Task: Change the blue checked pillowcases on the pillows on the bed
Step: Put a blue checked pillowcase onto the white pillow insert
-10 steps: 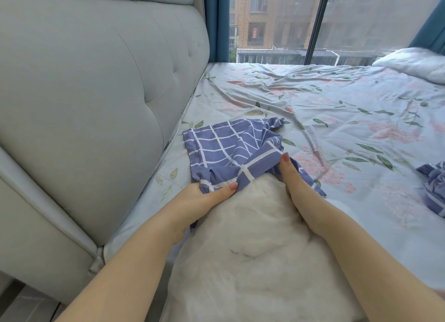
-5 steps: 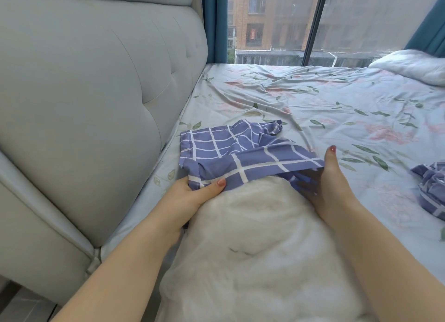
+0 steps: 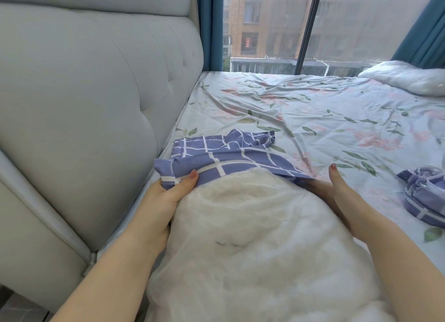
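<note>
On the bed [image 3: 313,109], the case [image 3: 228,154] is pinched over the pillow [image 3: 252,249] by the left hand [image 3: 163,198]; the right hand [image 3: 342,194] is tucked under its hem, grip not discernible.

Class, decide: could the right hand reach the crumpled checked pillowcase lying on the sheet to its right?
Probably yes: only bare sheet lies between the right hand and the crumpled pillowcase, though it is partly under the other pillowcase.
</note>
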### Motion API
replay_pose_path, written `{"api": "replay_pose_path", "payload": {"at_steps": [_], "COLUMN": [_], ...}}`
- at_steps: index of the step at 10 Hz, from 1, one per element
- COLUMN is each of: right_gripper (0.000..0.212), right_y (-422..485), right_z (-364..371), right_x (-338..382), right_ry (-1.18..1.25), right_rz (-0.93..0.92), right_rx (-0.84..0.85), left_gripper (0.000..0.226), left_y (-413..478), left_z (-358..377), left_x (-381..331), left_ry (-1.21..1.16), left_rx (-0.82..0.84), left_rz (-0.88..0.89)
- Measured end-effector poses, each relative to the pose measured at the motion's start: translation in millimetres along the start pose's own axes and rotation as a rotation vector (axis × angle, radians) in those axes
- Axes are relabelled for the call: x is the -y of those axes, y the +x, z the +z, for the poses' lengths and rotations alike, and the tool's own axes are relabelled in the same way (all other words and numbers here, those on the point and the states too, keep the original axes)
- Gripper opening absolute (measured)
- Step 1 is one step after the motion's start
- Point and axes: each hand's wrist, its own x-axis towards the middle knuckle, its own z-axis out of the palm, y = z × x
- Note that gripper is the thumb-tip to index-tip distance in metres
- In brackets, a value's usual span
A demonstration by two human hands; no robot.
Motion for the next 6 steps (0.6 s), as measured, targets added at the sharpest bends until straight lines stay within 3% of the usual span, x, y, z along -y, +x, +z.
{"api": "replay_pose_path", "payload": {"at_steps": [1, 2, 3, 4, 6], "right_gripper": [0.073, 0.072, 0.066, 0.063, 0.068], "right_y": [0.3, -15.0, -28.6, -33.3, -39.9], "right_z": [-4.3, -11.7, -8.2, -9.0, -2.4], "right_x": [-1.3, 0.3, 2.6, 1.3, -2.4], "right_ry": [0.110, -0.121, -0.218, -0.136, 0.121], "right_rz": [-0.086, -0.187, -0.209, -0.221, -0.223], "right_rx": [-0.042, 0.028, 0.105, 0.116, 0.146], "left_gripper": [0.035, 0.032, 0.033, 0.035, 0.038], "left_y": [0.6, 3.0, 7.1, 8.0, 12.1], "left_z": [-1.1, -7.3, -17.3, -22.7, -23.8], "left_x": [-0.4, 1.0, 5.8, 9.4, 17.3], "left_ry": [0.025, 0.115, 0.172, 0.220, 0.277], "left_rx": [-0.013, -0.055, -0.061, -0.036, -0.061], "left_rz": [0.004, -0.046, -0.223, -0.347, -0.348]}}
